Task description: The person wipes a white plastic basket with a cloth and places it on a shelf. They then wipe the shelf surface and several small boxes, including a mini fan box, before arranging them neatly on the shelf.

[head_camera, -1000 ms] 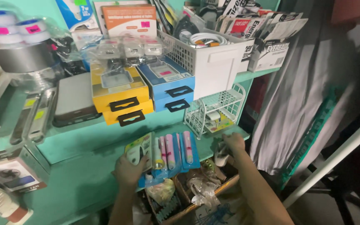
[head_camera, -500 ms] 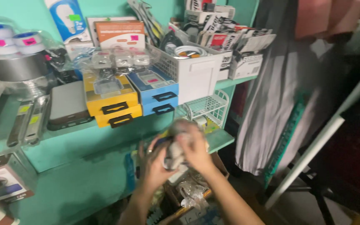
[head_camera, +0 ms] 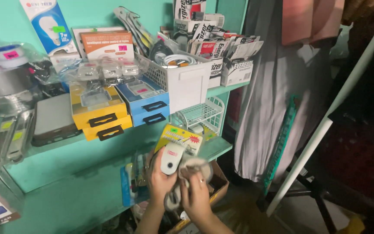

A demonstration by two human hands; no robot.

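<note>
My left hand [head_camera: 160, 180] holds a blister pack [head_camera: 176, 145] with a yellow card and a white device under clear plastic. My right hand [head_camera: 195, 194] presses a grey cloth [head_camera: 187, 171] against the front of that pack. Both hands are in front of the lower teal shelf [head_camera: 215, 147], just below a small white wire rack [head_camera: 202, 113]. A blue pack of small items [head_camera: 128, 182] stands on the lower shelf behind my left wrist.
The upper shelf carries yellow boxes [head_camera: 96, 110], blue boxes [head_camera: 146, 102], a white basket [head_camera: 182, 76] with cables, and battery packs [head_camera: 234, 58]. A cardboard box [head_camera: 219, 186] sits below my hands. Grey fabric [head_camera: 269, 104] and a white pole [head_camera: 325, 125] stand to the right.
My hands left the lower shelf, where they touched the blue pack and a small object. They came together in front of it, now holding the yellow-carded pack and cloth. The camera shifted right.
</note>
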